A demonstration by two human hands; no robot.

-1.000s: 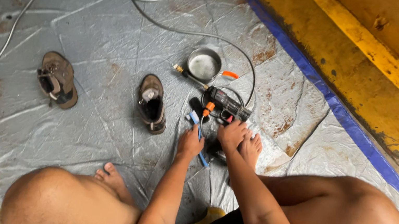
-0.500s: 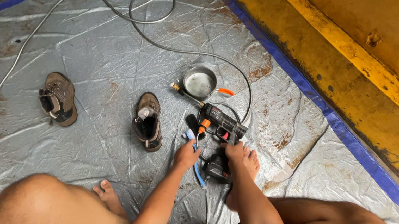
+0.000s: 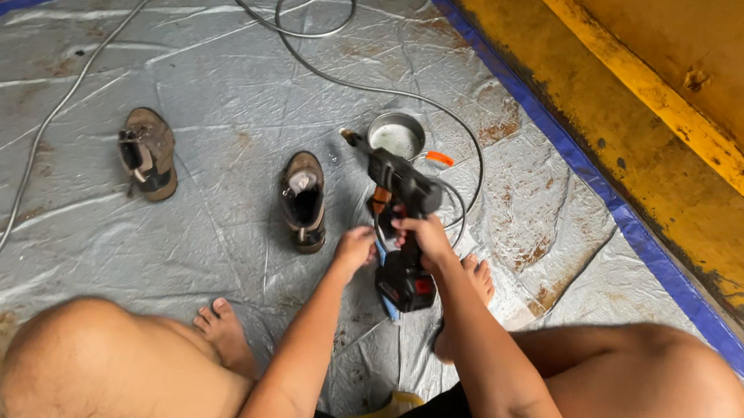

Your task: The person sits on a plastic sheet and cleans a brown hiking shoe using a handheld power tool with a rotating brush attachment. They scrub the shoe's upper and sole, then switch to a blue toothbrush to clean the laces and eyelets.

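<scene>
Tarp [image 3: 142, 234]: a grey plastic sheet with a blue edge covered the floor where I sat; it looked thin, crinkled and slippery underfoot.
Cable [image 3: 319, 34]: a long grey lead looped across the tarp, limp and easy to snag.
Sandals [image 3: 150, 151]: two brown ones lay apart to my left.
Cordless drill [image 3: 404, 189]: my right hand [image 3: 426, 239] was clamped on its grip, lifting it just above the tarp in front of my feet. I judged it rigid and bottom-heavy at the battery [image 3: 406, 288], best held by the grip.
Left hand [image 3: 354, 246]: fingers curled just beside the drill's handle; I cannot tell what it pinched, if anything.
Metal cup [image 3: 397, 134]: it stood beyond the drill's nose; contents unclear.
</scene>
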